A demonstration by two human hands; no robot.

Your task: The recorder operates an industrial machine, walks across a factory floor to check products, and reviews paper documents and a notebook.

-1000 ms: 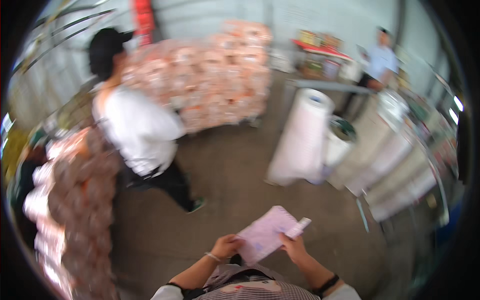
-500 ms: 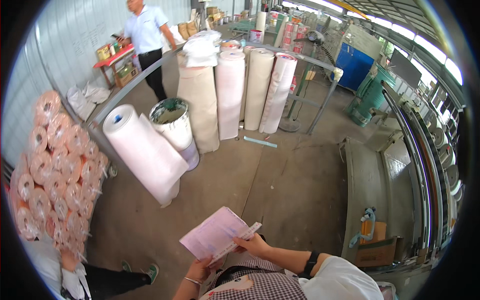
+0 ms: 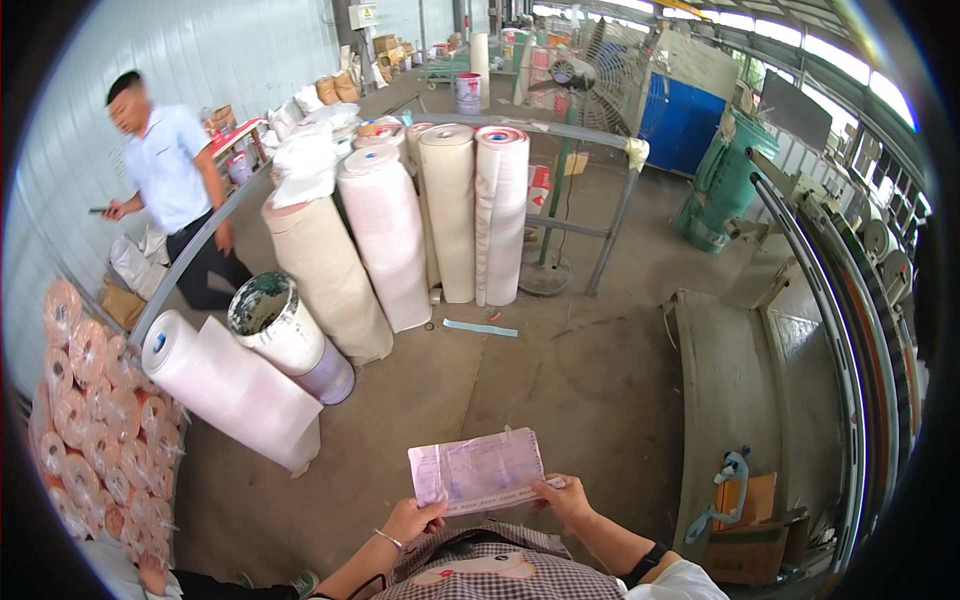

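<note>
A pink-purple sheet of printed paper (image 3: 475,468) is stretched out level in front of my body, with a white strip along its near edge. My left hand (image 3: 413,522) pinches its lower left corner. At the lower right corner my right hand (image 3: 566,500) grips the edge. Below the paper, a checked apron (image 3: 490,575) covers my front.
Large rolls of sheet material (image 3: 385,240) stand against a metal rail (image 3: 560,132), with a paint-stained bucket (image 3: 265,310) beside them. Wrapped orange rolls (image 3: 110,420) are piled left. A long machine (image 3: 735,400) runs along the right. One person (image 3: 165,180) walks behind the rail; another sits lower left.
The paper has turned from slanted to level, and my hands have moved apart to its two near corners. The person behind the rail has come nearer on the left. My view has shifted right.
</note>
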